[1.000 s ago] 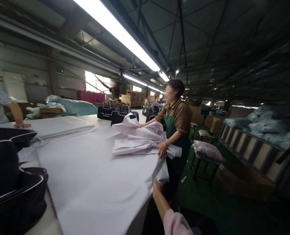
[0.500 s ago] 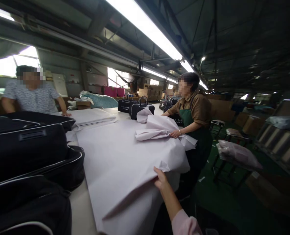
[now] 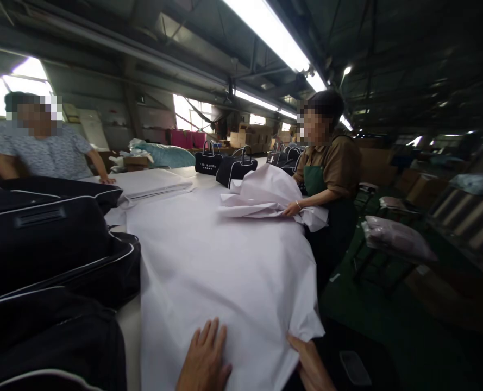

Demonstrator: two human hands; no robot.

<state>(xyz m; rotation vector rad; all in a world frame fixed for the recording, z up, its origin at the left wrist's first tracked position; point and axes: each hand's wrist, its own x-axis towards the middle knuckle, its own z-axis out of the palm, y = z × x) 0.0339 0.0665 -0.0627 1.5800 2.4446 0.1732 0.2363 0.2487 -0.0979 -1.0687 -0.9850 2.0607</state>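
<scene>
A large white paper sheet [image 3: 220, 260] lies spread over the table and hangs off its near right edge. My left hand [image 3: 204, 361] rests flat on the sheet's near end, fingers apart. At the sheet's near right corner my right hand [image 3: 308, 361] pinches the paper edge. Stacked black bags with white piping [image 3: 49, 260] sit close on my left, touching the sheet's left side.
A person in a green apron [image 3: 326, 184] at the table's right side handles crumpled white paper [image 3: 265, 198]. Another person [image 3: 41, 146] leans on the far left. Small black handbags [image 3: 225, 165] and a paper stack [image 3: 147, 182] stand at the back. A stool with a wrapped bundle [image 3: 396, 241] stands right.
My right hand has pulled the sheet's corner toward me and down. My left hand has come into view and laid flat on the paper. The view has swung left.
</scene>
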